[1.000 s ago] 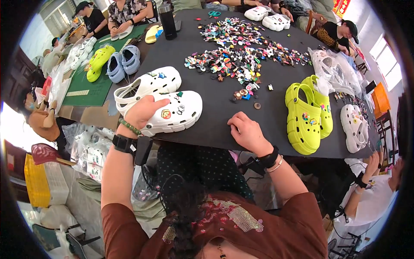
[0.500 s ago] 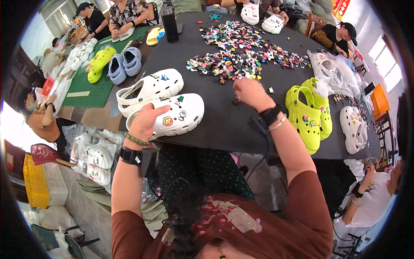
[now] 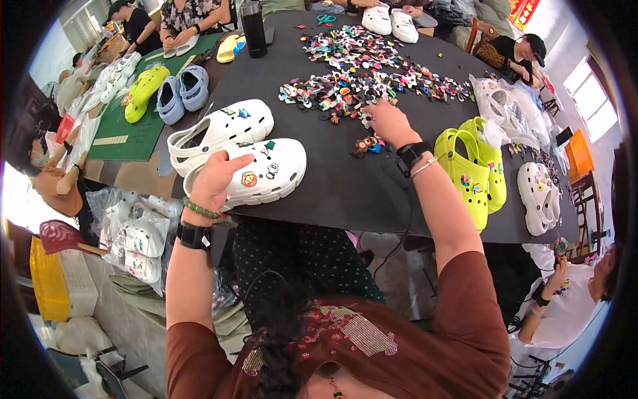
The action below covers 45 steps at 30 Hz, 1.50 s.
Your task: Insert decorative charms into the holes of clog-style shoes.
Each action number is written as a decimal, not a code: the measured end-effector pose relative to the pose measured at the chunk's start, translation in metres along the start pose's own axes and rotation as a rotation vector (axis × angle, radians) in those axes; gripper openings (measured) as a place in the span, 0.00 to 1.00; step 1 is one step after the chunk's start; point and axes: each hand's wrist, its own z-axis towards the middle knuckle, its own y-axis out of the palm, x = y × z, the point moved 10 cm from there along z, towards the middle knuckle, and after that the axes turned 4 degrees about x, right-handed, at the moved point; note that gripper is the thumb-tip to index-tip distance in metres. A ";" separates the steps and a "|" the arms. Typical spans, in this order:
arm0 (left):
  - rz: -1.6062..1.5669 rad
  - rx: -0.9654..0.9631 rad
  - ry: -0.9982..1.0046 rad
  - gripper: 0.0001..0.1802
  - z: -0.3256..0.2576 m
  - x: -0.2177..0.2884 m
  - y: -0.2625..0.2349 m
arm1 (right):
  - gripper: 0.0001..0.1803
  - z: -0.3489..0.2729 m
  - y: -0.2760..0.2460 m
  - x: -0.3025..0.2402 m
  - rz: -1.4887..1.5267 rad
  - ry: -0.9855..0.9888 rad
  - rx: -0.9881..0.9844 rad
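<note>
My left hand (image 3: 218,176) grips a white clog (image 3: 282,166) by its heel end, thumb on top. Several small charms sit on that clog's upper. Just behind it lies another white clog (image 3: 256,120) with a blue charm. My right hand (image 3: 391,124) reaches to the near edge of a heap of colourful shoe charms (image 3: 349,90). Its fingers are curled together at the charms, and whatever is between them is hidden. A brown charm and a blue one, a small group of loose charms (image 3: 367,145), lie on the black table just below that hand.
Yellow-green clogs (image 3: 465,176) stand right of my right arm, a white clog (image 3: 537,199) beyond them. Bagged clogs (image 3: 498,110) are behind. At the left are blue clogs (image 3: 183,94) and a dark tumbler (image 3: 253,30). Co-workers sit around the table.
My right hand has moved away from me, up to the charm heap. Loose charms now show where it was. Across the table, a co-worker's white clogs now stand side by side.
</note>
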 end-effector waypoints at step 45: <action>-0.271 -0.089 -0.091 0.20 -0.021 -0.001 0.005 | 0.11 -0.014 -0.012 -0.027 0.082 -0.063 0.001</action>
